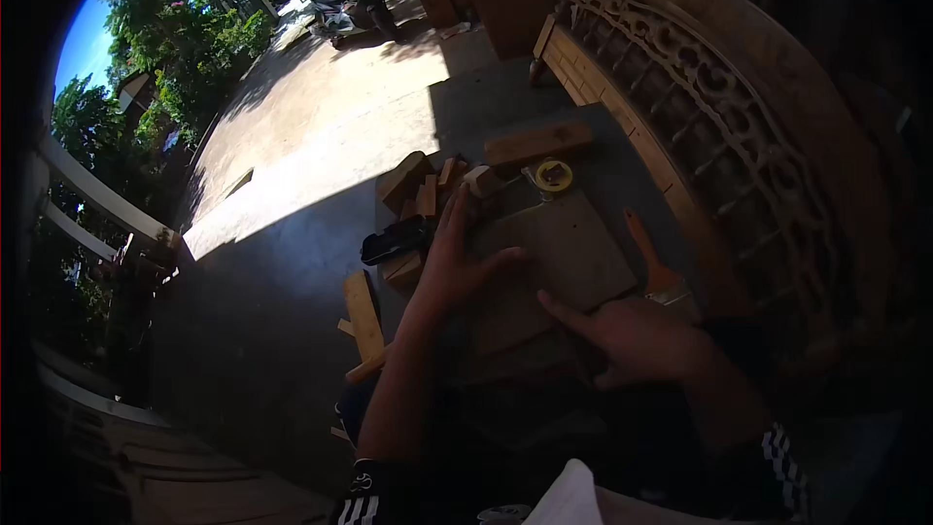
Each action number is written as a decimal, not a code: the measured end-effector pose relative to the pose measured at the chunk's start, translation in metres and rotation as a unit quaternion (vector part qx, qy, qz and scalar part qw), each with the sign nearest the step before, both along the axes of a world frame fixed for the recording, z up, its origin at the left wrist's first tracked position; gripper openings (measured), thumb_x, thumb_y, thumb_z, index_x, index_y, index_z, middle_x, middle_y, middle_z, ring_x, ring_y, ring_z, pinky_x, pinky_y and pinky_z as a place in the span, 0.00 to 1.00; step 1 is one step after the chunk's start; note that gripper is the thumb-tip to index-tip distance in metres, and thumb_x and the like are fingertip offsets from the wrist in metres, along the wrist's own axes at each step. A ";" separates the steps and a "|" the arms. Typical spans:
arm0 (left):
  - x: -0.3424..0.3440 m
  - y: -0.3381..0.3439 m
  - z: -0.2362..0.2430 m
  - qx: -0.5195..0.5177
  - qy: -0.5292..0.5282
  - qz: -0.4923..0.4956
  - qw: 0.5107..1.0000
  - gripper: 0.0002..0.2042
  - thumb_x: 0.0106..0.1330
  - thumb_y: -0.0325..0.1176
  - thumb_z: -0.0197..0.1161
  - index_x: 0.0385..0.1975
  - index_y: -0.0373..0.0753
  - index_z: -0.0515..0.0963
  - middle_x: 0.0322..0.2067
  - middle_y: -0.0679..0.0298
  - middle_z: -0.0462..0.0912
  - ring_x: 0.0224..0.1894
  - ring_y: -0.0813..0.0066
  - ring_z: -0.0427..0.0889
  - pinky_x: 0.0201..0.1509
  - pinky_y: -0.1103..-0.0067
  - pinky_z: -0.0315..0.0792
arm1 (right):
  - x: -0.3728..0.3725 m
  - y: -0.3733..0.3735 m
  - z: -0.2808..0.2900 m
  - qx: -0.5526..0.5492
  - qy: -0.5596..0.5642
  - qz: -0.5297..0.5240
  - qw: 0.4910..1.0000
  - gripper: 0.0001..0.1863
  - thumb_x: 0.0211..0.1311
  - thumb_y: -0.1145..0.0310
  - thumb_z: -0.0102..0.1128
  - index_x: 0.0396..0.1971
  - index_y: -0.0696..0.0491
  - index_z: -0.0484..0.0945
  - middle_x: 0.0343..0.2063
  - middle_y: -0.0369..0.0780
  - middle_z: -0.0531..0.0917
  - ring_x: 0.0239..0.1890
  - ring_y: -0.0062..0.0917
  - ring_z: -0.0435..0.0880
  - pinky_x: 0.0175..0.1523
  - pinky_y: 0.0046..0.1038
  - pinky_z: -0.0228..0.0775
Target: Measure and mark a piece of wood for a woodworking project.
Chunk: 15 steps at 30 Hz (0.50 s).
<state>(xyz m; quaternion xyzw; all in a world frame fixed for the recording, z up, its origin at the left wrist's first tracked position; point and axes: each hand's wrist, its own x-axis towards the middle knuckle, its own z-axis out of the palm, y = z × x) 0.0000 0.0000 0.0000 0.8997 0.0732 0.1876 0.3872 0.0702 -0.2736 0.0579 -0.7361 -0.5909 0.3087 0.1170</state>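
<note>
A flat wooden board lies in front of me, with both hands over it. My left hand is open along the board's left side, its fingers stretched forward and the thumb spread over the board. Its fingertips are beside a small pale wooden block; contact is unclear. My right hand is at the board's near right edge. Its index finger points across the surface, apart from the thumb; the other fingers are in shadow. A yellow tape measure sits at the board's far edge, a short length of blade showing.
A paintbrush with an orange handle lies right of the board. Wood offcuts and a black object are at the left, a longer block behind. Carved wooden furniture stands close on the right. A motorbike is parked far off.
</note>
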 end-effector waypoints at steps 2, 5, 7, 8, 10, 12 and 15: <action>0.000 0.000 -0.001 -0.048 0.002 0.004 0.999 0.56 0.53 0.47 0.82 0.76 0.32 0.52 0.74 0.45 0.60 0.76 0.51 0.62 0.75 0.63 0.63 | -0.002 0.002 0.003 -0.035 -0.038 -0.003 0.999 0.66 0.47 0.62 0.79 0.81 0.43 0.39 0.42 0.52 0.83 0.43 0.45 0.86 0.51 0.43 0.78; -0.001 0.002 -0.004 -0.041 -0.004 -0.001 0.999 0.56 0.52 0.47 0.82 0.76 0.32 0.52 0.74 0.44 0.59 0.76 0.51 0.62 0.75 0.63 0.64 | -0.006 0.001 0.004 -0.007 -0.046 0.007 0.999 0.66 0.46 0.62 0.79 0.80 0.46 0.40 0.38 0.50 0.82 0.41 0.45 0.85 0.48 0.43 0.78; -0.002 0.002 -0.004 -0.033 -0.001 0.006 0.999 0.57 0.52 0.47 0.82 0.77 0.32 0.52 0.74 0.44 0.59 0.76 0.50 0.62 0.75 0.63 0.64 | -0.004 0.000 -0.003 0.013 -0.061 0.017 0.998 0.66 0.46 0.61 0.79 0.80 0.48 0.41 0.38 0.50 0.82 0.41 0.45 0.84 0.49 0.43 0.77; -0.003 0.003 -0.004 -0.028 0.001 0.013 1.000 0.57 0.52 0.46 0.83 0.77 0.32 0.52 0.74 0.44 0.59 0.76 0.50 0.62 0.75 0.63 0.64 | -0.003 -0.001 -0.006 0.032 -0.077 0.027 0.996 0.65 0.46 0.61 0.79 0.80 0.50 0.42 0.38 0.49 0.81 0.42 0.44 0.84 0.49 0.43 0.77; 0.000 0.003 -0.008 -0.035 0.000 0.008 0.999 0.57 0.52 0.46 0.83 0.77 0.32 0.52 0.74 0.44 0.59 0.76 0.50 0.62 0.76 0.63 0.64 | -0.005 0.000 -0.003 0.032 -0.088 0.026 0.995 0.65 0.46 0.60 0.79 0.80 0.51 0.43 0.40 0.49 0.81 0.44 0.43 0.83 0.50 0.43 0.76; 0.000 0.003 -0.008 -0.040 0.000 0.005 0.999 0.57 0.52 0.46 0.83 0.77 0.33 0.52 0.74 0.44 0.59 0.76 0.49 0.62 0.76 0.63 0.63 | -0.006 -0.001 -0.003 0.034 -0.099 0.026 0.994 0.64 0.46 0.59 0.79 0.79 0.51 0.44 0.41 0.48 0.81 0.45 0.43 0.83 0.52 0.43 0.76; -0.001 -0.001 -0.003 -0.035 0.004 0.011 0.999 0.57 0.52 0.47 0.83 0.76 0.32 0.52 0.74 0.44 0.59 0.75 0.49 0.62 0.75 0.63 0.64 | -0.005 -0.003 -0.006 0.052 -0.117 0.023 0.992 0.64 0.46 0.57 0.79 0.79 0.52 0.45 0.44 0.47 0.80 0.48 0.41 0.82 0.53 0.42 0.75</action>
